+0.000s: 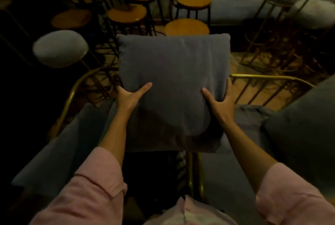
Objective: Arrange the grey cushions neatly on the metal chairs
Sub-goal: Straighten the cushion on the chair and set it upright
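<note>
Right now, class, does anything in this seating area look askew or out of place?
Yes. At the right edge, a grey cushion lies tilted, not square to the gold chair back. Crumpled grey fabric sits bunched beside it. The cushion in both hands, left hand and right hand, is held upright, not yet placed.

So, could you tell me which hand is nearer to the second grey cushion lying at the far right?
Right. The right hand grips the held cushion's right edge, nearer that second cushion; the left hand holds the opposite edge.

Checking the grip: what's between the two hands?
In the head view, the grey cushion fills the stretch; the left hand and right hand clasp its opposite sides.
</note>
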Demonstrator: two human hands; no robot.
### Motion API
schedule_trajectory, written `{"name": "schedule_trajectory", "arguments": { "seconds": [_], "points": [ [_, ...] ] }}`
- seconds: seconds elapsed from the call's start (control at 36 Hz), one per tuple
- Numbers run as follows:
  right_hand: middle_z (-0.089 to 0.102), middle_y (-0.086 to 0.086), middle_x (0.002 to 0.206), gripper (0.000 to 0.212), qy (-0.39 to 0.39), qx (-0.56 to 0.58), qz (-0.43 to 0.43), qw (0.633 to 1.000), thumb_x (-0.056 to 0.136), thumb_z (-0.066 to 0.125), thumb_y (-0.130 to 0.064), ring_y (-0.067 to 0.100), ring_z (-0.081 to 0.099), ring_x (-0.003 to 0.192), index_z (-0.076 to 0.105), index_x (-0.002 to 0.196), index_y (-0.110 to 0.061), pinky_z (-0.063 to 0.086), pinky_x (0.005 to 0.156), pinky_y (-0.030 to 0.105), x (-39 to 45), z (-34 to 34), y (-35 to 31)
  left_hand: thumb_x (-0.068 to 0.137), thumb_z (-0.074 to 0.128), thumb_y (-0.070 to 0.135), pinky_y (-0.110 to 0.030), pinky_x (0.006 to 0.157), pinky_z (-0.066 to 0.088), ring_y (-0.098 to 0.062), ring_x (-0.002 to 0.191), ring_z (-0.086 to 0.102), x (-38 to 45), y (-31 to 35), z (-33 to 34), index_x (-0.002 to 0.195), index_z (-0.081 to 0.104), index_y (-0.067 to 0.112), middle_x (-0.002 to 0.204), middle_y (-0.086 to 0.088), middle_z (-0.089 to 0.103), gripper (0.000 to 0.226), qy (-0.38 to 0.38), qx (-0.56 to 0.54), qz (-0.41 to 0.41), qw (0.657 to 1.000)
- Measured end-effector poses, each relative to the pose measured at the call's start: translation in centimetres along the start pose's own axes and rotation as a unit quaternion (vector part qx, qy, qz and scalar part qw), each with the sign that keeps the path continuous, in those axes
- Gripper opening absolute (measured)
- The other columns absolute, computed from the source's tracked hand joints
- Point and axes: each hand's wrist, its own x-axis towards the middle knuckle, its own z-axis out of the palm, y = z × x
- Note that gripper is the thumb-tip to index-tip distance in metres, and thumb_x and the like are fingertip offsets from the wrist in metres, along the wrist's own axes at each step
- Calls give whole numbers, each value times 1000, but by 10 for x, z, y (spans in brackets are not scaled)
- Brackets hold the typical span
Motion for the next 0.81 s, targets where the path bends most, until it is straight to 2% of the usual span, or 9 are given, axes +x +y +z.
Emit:
{"name": "schedule_trajectory", "arguments": {
  "seconds": [0.08, 0.19, 0.28, 0.33, 0.44, 0.53, 0.64, 0.75, 0.81],
  "points": [
    [31, -11, 160, 114, -67, -10, -11, 998, 59, 69, -84, 22, 35, 146, 15, 152, -49, 34, 115, 53, -7, 53, -10, 51, 94, 41, -39, 99, 53, -19, 115, 60, 20, -18, -50, 130, 48, 7, 133, -7, 60, 98, 41, -6, -8, 999],
    [17, -9, 165, 112, -167, -38, -31, 985, 71, 73, -69, 20, 24, 150, 8, 157, -38, 27, 121, 47, -10, 112, -13, 45, 91, 55, -44, 108, 46, -28, 133, 50, 36, -48, -99, 148, 26, 1, 147, -12, 48, 133, 74, 1, -58, 996],
    [15, -1, 166, 116, -223, -118, 5, 968, 66, 66, -81, 30, 23, 150, 3, 156, -42, 24, 120, 50, -12, 147, -3, 33, 80, 76, -50, 115, 35, -33, 141, 39, 47, -84, -118, 154, 8, 11, 156, -13, 35, 155, 84, 68, -126, 986],
    [12, 5, 167, 117, -245, -192, 46, 949, 60, 54, -92, 37, 21, 149, -3, 153, -49, 22, 119, 59, -13, 163, 7, 37, 70, 86, -53, 118, 29, -35, 144, 32, 49, -112, -121, 155, 5, 22, 159, -13, 27, 149, 70, 134, -141, 978],
    [14, 17, 163, 109, -220, -303, 103, 921, 65, 39, -96, 46, 21, 146, -4, 153, -47, 22, 116, 62, -25, 172, 27, 69, 53, 82, -52, 121, 12, -37, 149, 17, 42, -139, -110, 156, -3, 25, 163, -14, 12, 118, 20, 288, -155, 945],
    [18, 19, 162, 104, -199, -301, 139, 922, 70, 36, -93, 46, 24, 145, 0, 155, -43, 23, 118, 59, -29, 159, 51, 65, 48, 88, -51, 122, 11, -36, 149, 15, 41, -139, -95, 156, -2, 26, 162, -16, 12, 121, 23, 343, -120, 931],
    [23, 11, 163, 95, -222, -203, 127, 945, 82, 47, -77, 36, 25, 148, 13, 158, -30, 24, 120, 53, -24, 125, 71, 67, 46, 87, -57, 120, 8, -36, 151, 11, 28, -129, -61, 156, 10, 15, 162, -20, 12, 119, 96, 391, -19, 915],
    [39, 2, 153, 79, -177, -165, 93, 966, 91, 59, -54, 20, 37, 141, 28, 155, -18, 28, 116, 34, -20, 72, 73, 85, 55, 60, -62, 119, 4, -34, 152, 8, 17, -107, -15, 154, 21, 14, 163, -17, 14, 89, 99, 380, 106, 914],
    [31, 9, 160, 77, -126, -170, 114, 971, 94, 60, -43, 25, 31, 146, 25, 155, -12, 26, 117, 37, -13, 37, 84, 85, 60, 51, -60, 118, 1, -33, 152, 11, 6, -93, 18, 152, 25, 15, 162, -16, 19, 84, 50, 358, 151, 920]
  ]
}}
